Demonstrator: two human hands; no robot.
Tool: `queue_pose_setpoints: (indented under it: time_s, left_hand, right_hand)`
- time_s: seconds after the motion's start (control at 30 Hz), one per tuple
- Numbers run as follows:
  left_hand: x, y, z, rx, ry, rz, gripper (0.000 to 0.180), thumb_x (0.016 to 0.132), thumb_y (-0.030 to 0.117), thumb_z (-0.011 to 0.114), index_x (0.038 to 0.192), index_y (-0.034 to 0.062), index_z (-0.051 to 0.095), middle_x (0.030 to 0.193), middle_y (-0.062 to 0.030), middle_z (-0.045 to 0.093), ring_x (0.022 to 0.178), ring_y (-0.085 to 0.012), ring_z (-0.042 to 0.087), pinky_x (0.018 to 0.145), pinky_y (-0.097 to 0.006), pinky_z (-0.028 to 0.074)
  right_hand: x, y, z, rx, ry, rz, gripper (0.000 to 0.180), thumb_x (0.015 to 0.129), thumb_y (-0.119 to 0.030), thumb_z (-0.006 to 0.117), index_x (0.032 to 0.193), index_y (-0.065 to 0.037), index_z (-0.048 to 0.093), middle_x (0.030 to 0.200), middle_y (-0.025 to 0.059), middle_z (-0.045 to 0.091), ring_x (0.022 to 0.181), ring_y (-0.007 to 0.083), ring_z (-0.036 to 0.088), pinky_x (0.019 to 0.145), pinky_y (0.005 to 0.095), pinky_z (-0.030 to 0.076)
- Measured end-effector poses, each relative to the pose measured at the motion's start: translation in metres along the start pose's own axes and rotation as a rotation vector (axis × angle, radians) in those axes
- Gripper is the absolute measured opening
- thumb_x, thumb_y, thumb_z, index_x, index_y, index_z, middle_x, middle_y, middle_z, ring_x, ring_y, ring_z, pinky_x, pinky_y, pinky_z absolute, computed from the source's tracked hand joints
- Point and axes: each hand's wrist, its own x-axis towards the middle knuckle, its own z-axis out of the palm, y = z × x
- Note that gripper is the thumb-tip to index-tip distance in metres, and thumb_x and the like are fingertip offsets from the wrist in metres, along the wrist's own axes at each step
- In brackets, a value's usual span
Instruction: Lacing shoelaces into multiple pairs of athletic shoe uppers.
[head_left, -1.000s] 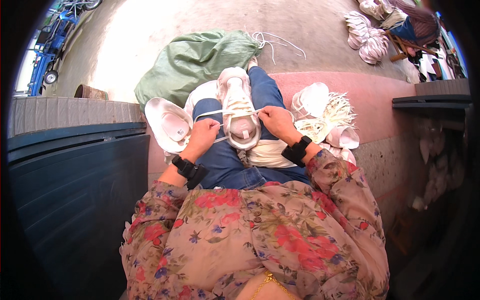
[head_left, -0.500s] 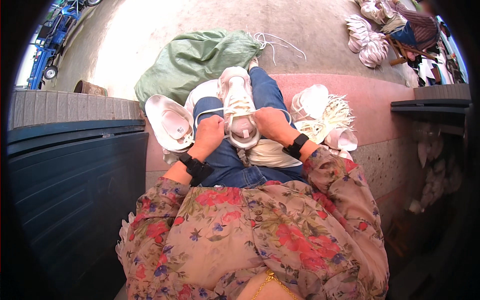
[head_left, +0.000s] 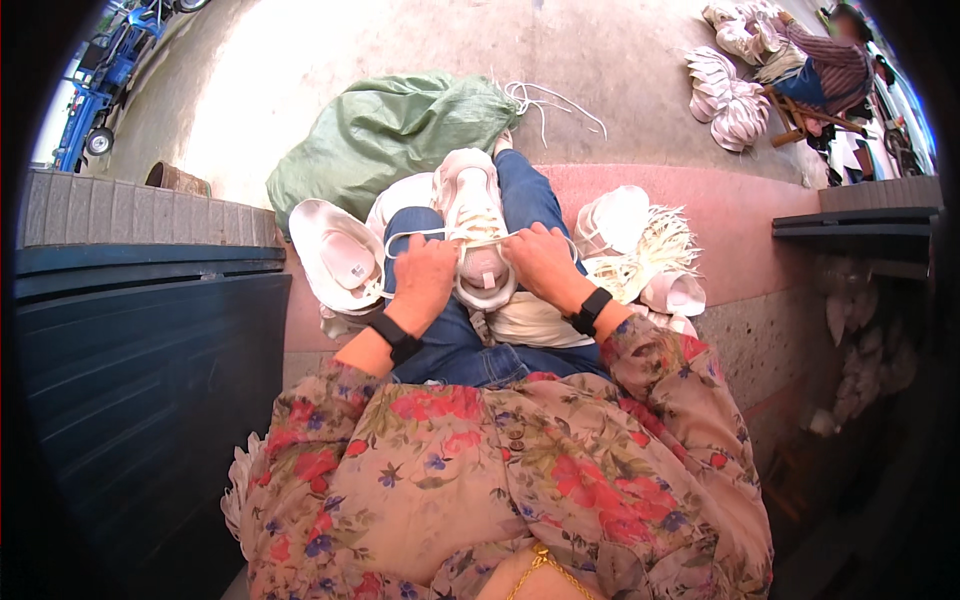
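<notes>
A white sneaker [head_left: 467,178] rests between my thighs, its toe pointing away and its heel toward me. Cream shoelace [head_left: 478,222] crosses its tongue. My left hand [head_left: 425,270] is closed on a lace end at the left of the shoe opening. On the right side my right hand [head_left: 541,262] pinches the other end, fingers curled beside the collar. A loop of lace hangs out past each hand. Another pale shoe [head_left: 345,255] lies by my left knee, its insole showing. To the right sits a bundle of cream laces [head_left: 662,245] beside a white shoe [head_left: 615,222].
A green woven sack [head_left: 390,135] lies ahead of my feet. Dark blue door panels [head_left: 150,390] stand at my left. Far right, a person [head_left: 825,65] sits near stacks of white shoe pieces [head_left: 728,100]. A rusty pot [head_left: 178,178] stands beyond the left wall.
Both hands have turned at the shoe, staying on the laces. The left has shifted slightly right and nearer me. The whole view has tilted a little.
</notes>
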Motion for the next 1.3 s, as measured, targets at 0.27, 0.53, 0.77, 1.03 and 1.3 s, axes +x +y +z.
queue_pose_setpoints:
  time_s: [0.27, 0.53, 0.77, 1.03, 1.3]
  left_hand:
    - [-0.013, -0.004, 0.018, 0.202, 0.23, 0.022, 0.019, 0.064, 0.024, 0.064, 0.068, 0.0079, 0.056, 0.069, -0.0039, 0.053, 0.078, -0.0229, 0.046, 0.062, -0.038, 0.033]
    - [-0.007, -0.015, 0.017, -0.026, 0.246, 0.025, 0.013, 0.066, 0.018, 0.06, 0.069, 0.0062, 0.056, 0.07, -0.0064, 0.056, 0.079, -0.0242, 0.047, 0.061, -0.039, 0.037]
    - [-0.002, -0.001, 0.013, 0.129, 0.28, 0.204, 0.006, 0.066, 0.014, 0.055, 0.067, 0.0085, 0.056, 0.074, -0.004, 0.053, 0.079, -0.0209, 0.047, 0.063, -0.034, 0.034]
    - [0.017, 0.0, 0.01, 0.261, 0.098, 0.437, 0.005, 0.064, 0.011, 0.053, 0.064, 0.0091, 0.058, 0.071, -0.0035, 0.049, 0.078, -0.0195, 0.046, 0.064, -0.033, 0.034]
    - [0.068, 0.003, -0.035, -1.152, 0.063, -0.308, 0.013, 0.08, 0.013, 0.058, 0.078, -0.0002, 0.061, 0.065, 0.0002, 0.056, 0.059, -0.0047, 0.047, 0.053, -0.02, 0.039]
  right_hand:
    - [-0.003, 0.004, 0.005, -0.055, 0.182, 0.064, 0.011, 0.072, -0.016, 0.054, 0.07, -0.007, 0.06, 0.074, 0.0069, 0.053, 0.08, 0.023, 0.049, 0.066, 0.037, 0.034]
    - [0.0, 0.018, 0.012, 0.252, 0.203, 0.164, 0.013, 0.071, -0.008, 0.05, 0.081, -0.006, 0.057, 0.077, 0.0101, 0.058, 0.078, 0.0277, 0.052, 0.068, 0.0385, 0.039]
    - [0.004, 0.008, 0.0, -0.004, 0.175, -0.171, 0.013, 0.066, -0.007, 0.053, 0.079, -0.007, 0.056, 0.076, 0.0067, 0.057, 0.076, 0.0232, 0.052, 0.066, 0.0347, 0.038]
    - [0.012, 0.001, -0.01, -0.092, 0.264, -0.235, 0.004, 0.065, -0.01, 0.054, 0.068, -0.009, 0.056, 0.071, 0.0055, 0.051, 0.073, 0.022, 0.049, 0.066, 0.0334, 0.034]
    - [0.064, -0.005, -0.055, 0.632, 0.451, 0.081, 0.015, 0.081, -0.015, 0.052, 0.078, 0.0, 0.056, 0.068, 0.0125, 0.057, 0.065, 0.0296, 0.055, 0.061, 0.0373, 0.042]
